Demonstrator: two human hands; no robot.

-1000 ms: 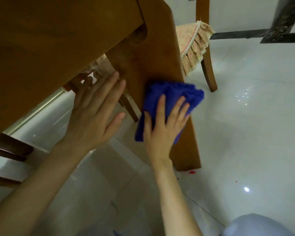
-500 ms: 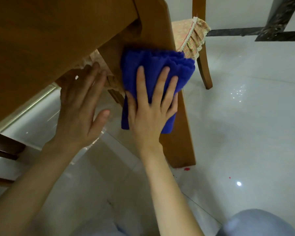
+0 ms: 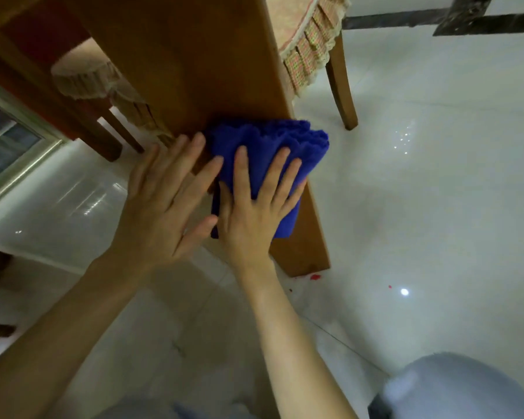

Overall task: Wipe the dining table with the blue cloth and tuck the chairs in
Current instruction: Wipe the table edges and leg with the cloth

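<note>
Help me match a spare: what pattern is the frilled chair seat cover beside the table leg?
A pink-and-green check with a cream lace hem on the chair seat cover, seen in the head view.

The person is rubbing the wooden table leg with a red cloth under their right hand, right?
Not quite. The cloth is blue, not red, as the head view shows. The rest holds: the right hand presses it flat against the wooden table leg.

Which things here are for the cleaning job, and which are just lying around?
For the job:
cloth
table leg
chair
right hand, flat on the cloth
left hand

Just lying around:
red crumbs
window frame
</note>
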